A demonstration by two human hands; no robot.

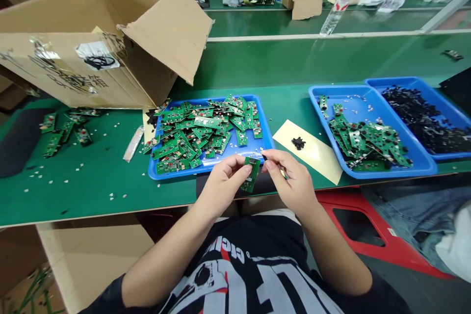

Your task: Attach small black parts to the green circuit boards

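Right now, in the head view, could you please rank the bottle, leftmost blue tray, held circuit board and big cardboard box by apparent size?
1. Big cardboard box
2. Leftmost blue tray
3. Bottle
4. Held circuit board

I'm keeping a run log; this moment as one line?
left hand: holds green circuit board | right hand: pinches small black piece | blue tray ahead: piled boards

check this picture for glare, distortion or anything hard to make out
In the head view, tape on the cardboard box catches glare; the head view's bottle leans outward, possibly wide-angle distortion; and in the head view the black piece in the right hand is too small to make out.
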